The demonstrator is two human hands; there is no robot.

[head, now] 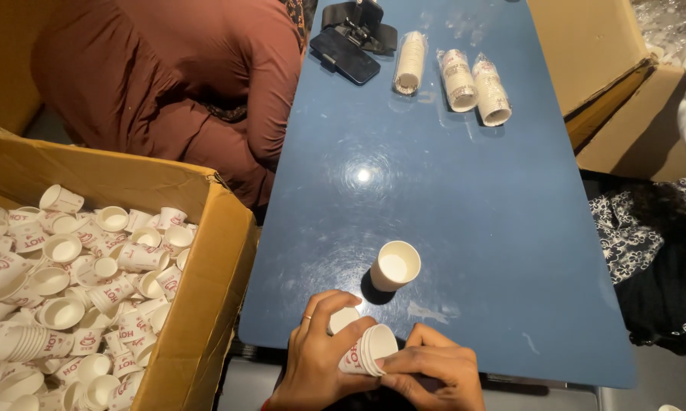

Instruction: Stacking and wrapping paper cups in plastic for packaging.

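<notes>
At the near edge of the glossy blue surface [464,228], both hands work on a short stack of small white paper cups with red print [367,352], held on its side with the mouths facing away. The left hand [318,358] curls over the top of the stack, fingers bent around the rims, a ring on one finger; the right hand [434,373] pinches the stack's base from below. Such cups look very light and thin-walled, easy to crush, so a gentle hold around the stiffer rolled rim or the base seems wisest.

Just beyond the hands a single white paper cup [394,266] stands upright, empty. Off the surface's left edge sits an open cardboard box [206,281] heaped with loose cups of the same kind. At the far end lie three plastic-wrapped sleeves of cups [457,76], and beside them a dark phone [344,55] near a black clip-like mount. A person in a maroon garment [190,76] sits by the far left corner.
</notes>
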